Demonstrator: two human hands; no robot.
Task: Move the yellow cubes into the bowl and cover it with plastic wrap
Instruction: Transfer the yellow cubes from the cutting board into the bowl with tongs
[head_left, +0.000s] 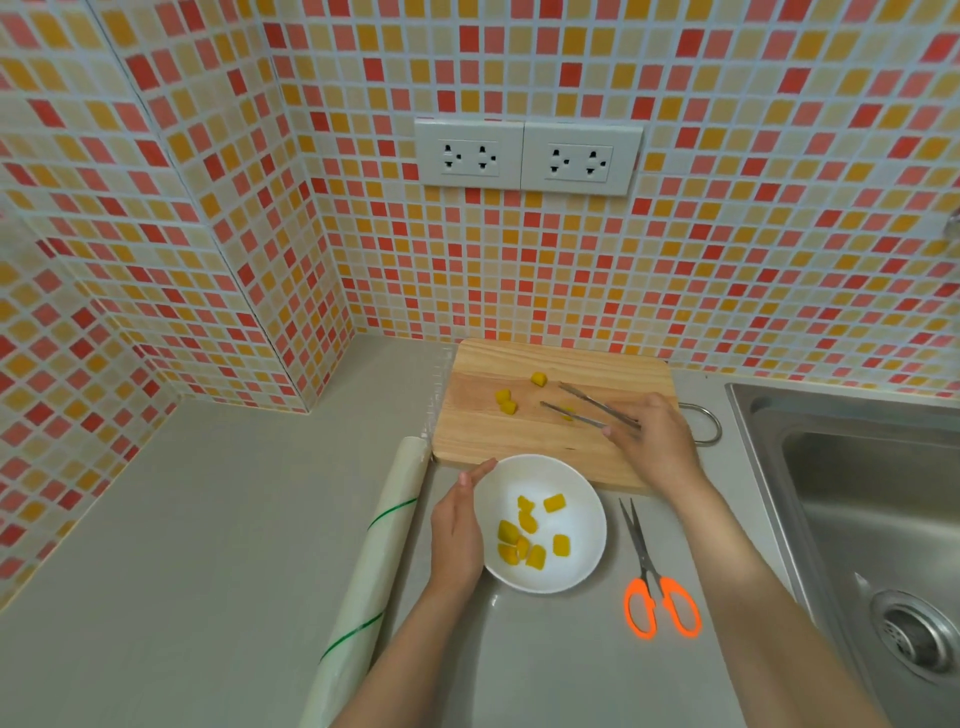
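Observation:
A white bowl (582, 499) sits on the counter in front of a wooden cutting board (519, 436) and holds several yellow cubes (524, 540). Three yellow cubes (506, 401) still lie on the board, one of them (538, 379) farther back; another piece shows between the tong arms. My right hand (657, 441) grips metal tongs (582, 408) whose spread tips point left across the board. My left hand (457, 535) rests flat against the bowl's left rim. A roll of plastic wrap (374, 566) lies to the left of the bowl.
Orange-handled scissors (657, 587) lie right of the bowl. A steel sink (872, 509) takes up the right side. Tiled walls close the corner behind and left, with two power sockets (527, 156) above the board.

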